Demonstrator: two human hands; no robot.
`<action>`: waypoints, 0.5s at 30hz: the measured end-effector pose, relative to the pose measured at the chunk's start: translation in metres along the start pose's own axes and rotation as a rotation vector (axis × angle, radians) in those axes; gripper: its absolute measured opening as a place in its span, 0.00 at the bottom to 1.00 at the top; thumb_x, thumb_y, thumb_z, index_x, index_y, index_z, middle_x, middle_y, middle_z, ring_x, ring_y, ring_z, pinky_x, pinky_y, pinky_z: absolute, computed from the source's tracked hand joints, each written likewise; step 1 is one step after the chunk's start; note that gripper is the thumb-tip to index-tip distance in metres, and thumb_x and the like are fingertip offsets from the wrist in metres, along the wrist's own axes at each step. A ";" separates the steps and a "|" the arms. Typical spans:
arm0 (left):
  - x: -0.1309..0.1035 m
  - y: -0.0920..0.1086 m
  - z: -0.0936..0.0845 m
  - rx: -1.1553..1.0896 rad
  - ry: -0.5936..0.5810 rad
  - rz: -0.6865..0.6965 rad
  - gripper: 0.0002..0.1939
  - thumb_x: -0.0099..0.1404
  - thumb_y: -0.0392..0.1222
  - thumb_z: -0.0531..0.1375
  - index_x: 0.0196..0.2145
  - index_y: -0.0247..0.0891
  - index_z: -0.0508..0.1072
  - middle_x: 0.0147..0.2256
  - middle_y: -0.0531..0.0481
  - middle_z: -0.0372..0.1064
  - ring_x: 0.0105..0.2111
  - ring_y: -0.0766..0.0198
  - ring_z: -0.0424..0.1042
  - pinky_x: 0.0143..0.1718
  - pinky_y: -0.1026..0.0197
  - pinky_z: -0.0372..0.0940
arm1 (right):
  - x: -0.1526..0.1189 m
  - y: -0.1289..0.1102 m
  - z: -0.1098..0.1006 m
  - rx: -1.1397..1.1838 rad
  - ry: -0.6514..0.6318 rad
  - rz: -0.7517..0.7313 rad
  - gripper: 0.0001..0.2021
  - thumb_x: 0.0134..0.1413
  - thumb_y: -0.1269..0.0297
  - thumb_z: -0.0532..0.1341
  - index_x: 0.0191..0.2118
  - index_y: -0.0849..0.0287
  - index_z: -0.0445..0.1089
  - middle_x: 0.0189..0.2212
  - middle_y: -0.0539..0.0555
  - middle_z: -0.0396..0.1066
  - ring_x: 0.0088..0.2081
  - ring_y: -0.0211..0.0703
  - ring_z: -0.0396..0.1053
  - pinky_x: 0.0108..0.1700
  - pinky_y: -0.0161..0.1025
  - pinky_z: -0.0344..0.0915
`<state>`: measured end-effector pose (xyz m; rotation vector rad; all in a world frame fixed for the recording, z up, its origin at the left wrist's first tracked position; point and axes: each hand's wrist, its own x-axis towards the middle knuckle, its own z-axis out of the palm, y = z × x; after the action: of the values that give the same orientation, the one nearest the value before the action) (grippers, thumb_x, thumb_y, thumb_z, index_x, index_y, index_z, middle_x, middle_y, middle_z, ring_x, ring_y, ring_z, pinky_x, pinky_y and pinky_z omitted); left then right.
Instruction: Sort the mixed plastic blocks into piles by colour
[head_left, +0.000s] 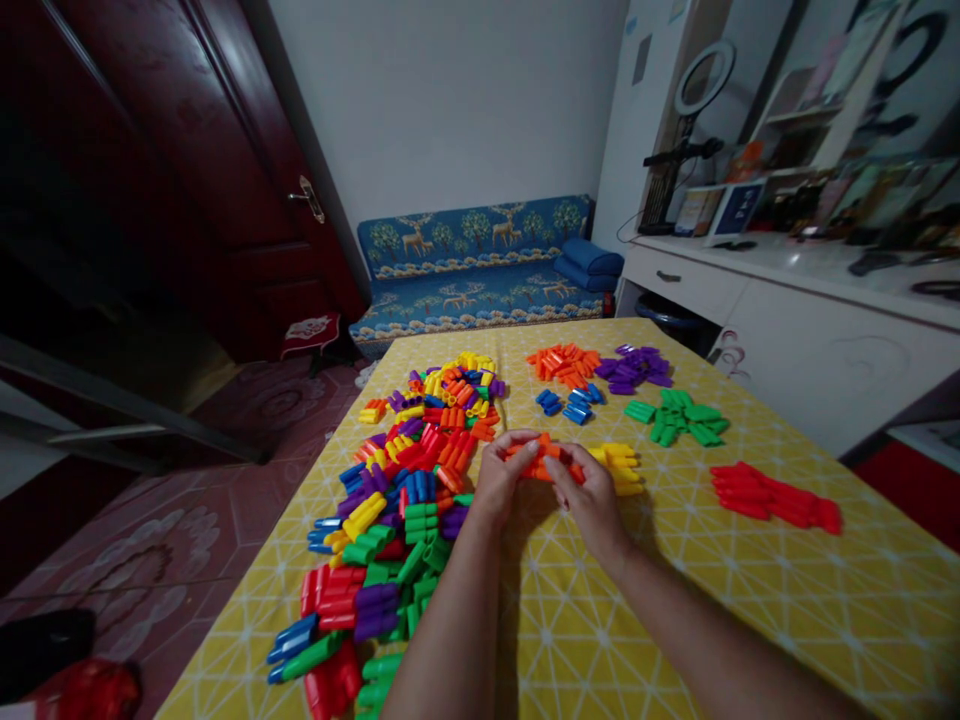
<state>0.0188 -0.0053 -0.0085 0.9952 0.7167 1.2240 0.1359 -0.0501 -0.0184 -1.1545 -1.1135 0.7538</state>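
Over the middle of the table, my left hand (500, 482) and my right hand (595, 497) are close together, both closed on orange plastic building blocks (541, 462) made of joined tubes. Fingers cover part of these blocks, so I cannot tell how many there are. Just behind my right hand lie yellow blocks (619, 468). To the left of my left hand spreads a long mixed heap (439, 455) of red, green, blue, purple, yellow and orange blocks. Part of it is hidden behind my left forearm.
Separate groups of orange (564, 364), purple (634, 369), blue (577, 403), green (680, 417) and red blocks (772, 497) lie on the yellow patterned tablecloth (600, 630). Beyond the table stands a blue sofa (480, 265). A white dresser (810, 320) is at the right.
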 end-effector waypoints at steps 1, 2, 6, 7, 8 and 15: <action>0.000 -0.001 0.001 -0.008 0.002 0.003 0.18 0.50 0.47 0.70 0.37 0.35 0.77 0.30 0.49 0.74 0.27 0.68 0.71 0.31 0.67 0.64 | 0.000 0.000 0.000 -0.009 0.009 0.006 0.16 0.51 0.50 0.63 0.36 0.58 0.70 0.19 0.46 0.63 0.21 0.36 0.60 0.23 0.33 0.58; 0.000 -0.002 0.001 -0.012 0.008 0.007 0.19 0.51 0.49 0.70 0.39 0.36 0.77 0.30 0.50 0.74 0.25 0.69 0.70 0.28 0.67 0.63 | -0.001 0.000 0.001 -0.013 0.023 0.012 0.15 0.50 0.50 0.63 0.35 0.58 0.69 0.19 0.46 0.63 0.22 0.37 0.61 0.23 0.33 0.59; 0.007 -0.011 0.002 -0.005 0.100 0.043 0.22 0.55 0.55 0.66 0.40 0.34 0.76 0.25 0.52 0.71 0.18 0.73 0.63 0.19 0.70 0.56 | -0.003 -0.002 0.000 -0.017 0.095 0.004 0.15 0.50 0.51 0.64 0.34 0.57 0.67 0.19 0.45 0.63 0.21 0.36 0.60 0.23 0.32 0.58; 0.009 -0.012 0.001 -0.012 0.165 0.055 0.23 0.55 0.56 0.65 0.40 0.34 0.75 0.24 0.52 0.71 0.16 0.74 0.61 0.18 0.71 0.54 | -0.003 -0.003 -0.001 -0.013 0.120 0.002 0.15 0.50 0.51 0.64 0.35 0.57 0.67 0.19 0.45 0.62 0.21 0.35 0.60 0.22 0.32 0.58; 0.010 -0.012 0.000 -0.020 0.246 0.069 0.23 0.55 0.58 0.64 0.39 0.34 0.75 0.24 0.52 0.71 0.16 0.74 0.60 0.17 0.71 0.53 | -0.003 -0.003 -0.002 -0.005 0.149 0.001 0.15 0.50 0.52 0.64 0.35 0.57 0.66 0.19 0.45 0.62 0.20 0.34 0.59 0.22 0.31 0.57; 0.014 -0.012 -0.009 -0.031 0.418 0.175 0.23 0.59 0.59 0.60 0.39 0.35 0.74 0.32 0.48 0.75 0.20 0.72 0.64 0.20 0.70 0.58 | -0.002 -0.007 -0.004 0.159 0.220 0.035 0.14 0.53 0.52 0.63 0.37 0.56 0.63 0.18 0.42 0.61 0.18 0.31 0.57 0.20 0.28 0.55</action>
<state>0.0184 0.0098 -0.0220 0.7947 0.9451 1.6166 0.1382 -0.0551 -0.0128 -1.0957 -0.8374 0.7106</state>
